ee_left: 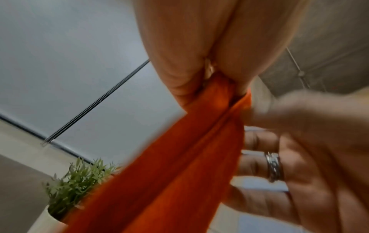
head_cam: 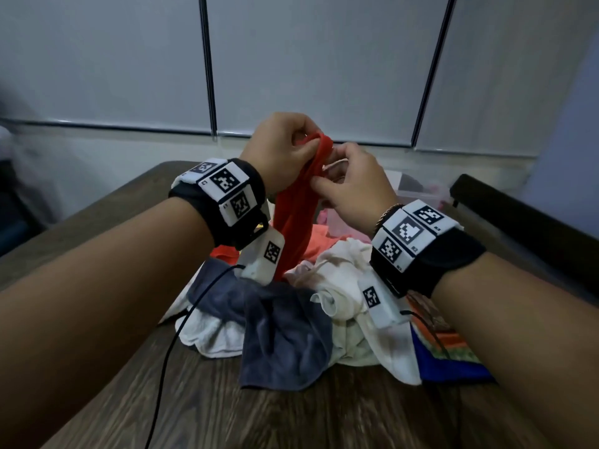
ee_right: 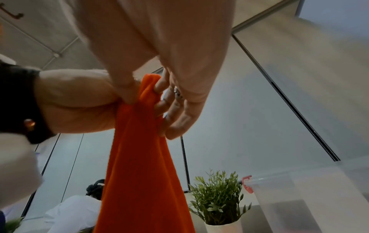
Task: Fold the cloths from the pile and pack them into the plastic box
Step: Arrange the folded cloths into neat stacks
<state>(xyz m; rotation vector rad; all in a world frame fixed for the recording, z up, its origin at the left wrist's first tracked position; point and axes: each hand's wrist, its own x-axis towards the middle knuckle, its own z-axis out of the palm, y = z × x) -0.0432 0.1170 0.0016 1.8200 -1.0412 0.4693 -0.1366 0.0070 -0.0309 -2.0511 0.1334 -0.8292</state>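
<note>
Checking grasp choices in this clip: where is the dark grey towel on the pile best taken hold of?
The dark grey towel lies crumpled at the near front of the pile, one flap spilling onto the wooden table. Probably pinch that loose near edge, coming from the person's side and above: it lies uncovered, while the far part tucks under the white cloths.

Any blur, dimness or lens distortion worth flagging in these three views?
Head view: dim and soft, window frames bowed by the wide lens, yet the orange cloth and pile read clearly. Left wrist view: right hand smeared with motion blur. Right wrist view: left hand fairly sharp; plastic box hazy.
</note>
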